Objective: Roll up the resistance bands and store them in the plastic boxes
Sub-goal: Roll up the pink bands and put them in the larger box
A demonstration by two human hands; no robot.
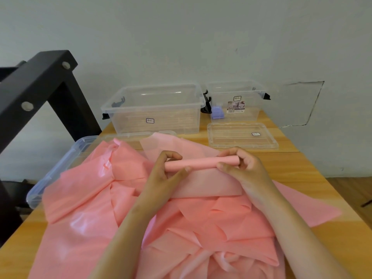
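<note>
A person's 2 hands work a pink band into a tight roll (pixel 201 163) just above a wooden table (pixel 302 170). The left hand (pixel 167 174) pinches the roll's left end between thumb and curled fingers, and the right hand (pixel 243 168) is wrapped round its other end. The unrolled tail drapes over a heap of loose pink bands (pixel 181 222). A big clear box (pixel 128 115) and a smaller clear box (pixel 249 109) stand open at the far edge, well apart from the roll. Doing this well likely means turning both ends evenly and holding the tail taut with its edges aligned, so the roll neither cones nor springs loose.
</note>
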